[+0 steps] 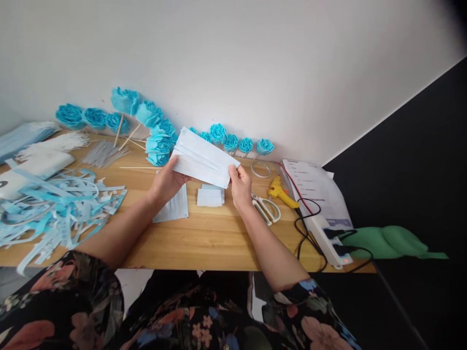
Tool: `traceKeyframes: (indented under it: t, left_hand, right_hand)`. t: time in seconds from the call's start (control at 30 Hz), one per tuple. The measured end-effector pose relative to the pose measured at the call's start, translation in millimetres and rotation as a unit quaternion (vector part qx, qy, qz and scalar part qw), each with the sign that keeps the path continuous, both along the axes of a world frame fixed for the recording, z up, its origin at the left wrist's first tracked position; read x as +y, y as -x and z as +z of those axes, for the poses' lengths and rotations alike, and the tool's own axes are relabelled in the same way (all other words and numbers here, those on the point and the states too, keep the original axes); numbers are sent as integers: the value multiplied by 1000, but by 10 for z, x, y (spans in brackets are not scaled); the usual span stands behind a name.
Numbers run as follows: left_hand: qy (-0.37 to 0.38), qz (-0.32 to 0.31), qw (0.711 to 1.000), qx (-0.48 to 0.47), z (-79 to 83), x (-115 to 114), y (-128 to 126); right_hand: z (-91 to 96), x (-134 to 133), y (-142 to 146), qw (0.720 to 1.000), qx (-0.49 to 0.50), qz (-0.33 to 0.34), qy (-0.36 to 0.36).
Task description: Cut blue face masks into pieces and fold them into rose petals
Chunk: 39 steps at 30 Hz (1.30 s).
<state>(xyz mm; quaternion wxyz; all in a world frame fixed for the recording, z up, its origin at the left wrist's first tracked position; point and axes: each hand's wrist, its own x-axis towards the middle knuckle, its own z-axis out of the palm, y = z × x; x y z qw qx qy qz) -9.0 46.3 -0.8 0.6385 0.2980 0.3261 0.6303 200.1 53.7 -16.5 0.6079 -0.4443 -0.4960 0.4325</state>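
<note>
A pale blue-white pleated face mask, its ear loops not visible, is held up above the table, tilted down to the right. My left hand pinches its left end, thumb in front and fingers behind. At its lower right corner, my right hand grips with the thumb on the front face. Another pale blue sheet lies on the table under my left hand. Small folded pieces lie between the hands. Close to my right hand are white-handled scissors, partly hidden behind it.
Blue flowers on sticks line the wall. Cut blue strips heap at left, beside stacked masks and grey wires. At right sit a yellow glue gun, tape ring, papers and a power strip with black cords.
</note>
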Motion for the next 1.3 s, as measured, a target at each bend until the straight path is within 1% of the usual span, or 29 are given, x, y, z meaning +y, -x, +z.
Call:
traceKeyframes:
  t: [0.07,0.17,0.27,0.33,0.4,0.47,0.6,0.63,0.7,0.77,0.83,0.93,1.0,1.07,1.13,1.2,1.3]
  left_hand:
    - [-17,8,1000,-7,26,-7,0]
    - [-24,-2,1000,-8,63,-34,-14]
    - [-27,-40,999,18,64,-88,-60]
    - [-38,-72,996,33,42,-127,-102]
    - [-45,-84,995,36,17,-155,-138]
    - [-38,-64,997,32,-1,-166,-159]
    - [17,13,999,36,4,-145,-151]
    - [31,26,998,40,11,-138,-142]
    - [50,22,997,49,25,-136,-120]
    - [59,-25,996,61,34,-154,-92]
    - [64,-102,989,80,37,-190,-59]
    - [69,-225,963,129,27,-257,-9]
    - [72,-283,942,167,16,-292,18]
    - [75,-315,925,197,5,-310,37]
    - [74,-329,918,209,3,-316,46]
    - [75,-337,914,215,18,-319,45]
    - [100,-346,902,239,68,-331,26]
  right_hand:
    - [43,-31,30,999,26,24,13]
    - [100,-72,75,996,45,47,53]
    - [110,-97,111,994,51,67,73]
    - [93,-111,132,992,50,88,71]
    - [71,-132,151,991,34,110,67]
    - [58,-165,166,989,-3,129,65]
    - [80,-224,147,978,-109,170,57]
    - [95,-226,128,977,-114,174,52]
    - [130,-207,78,981,-92,169,40]
    - [171,-170,23,984,-51,167,36]
    - [217,-141,-24,980,-16,192,49]
    - [307,-148,-68,968,16,239,78]
    - [373,-177,-83,965,14,250,82]
    - [425,-199,-93,968,-1,244,67]
    - [443,-198,-102,969,-18,237,61]
    - [418,-175,-111,970,-30,233,59]
    - [336,-126,-121,970,-44,233,56]
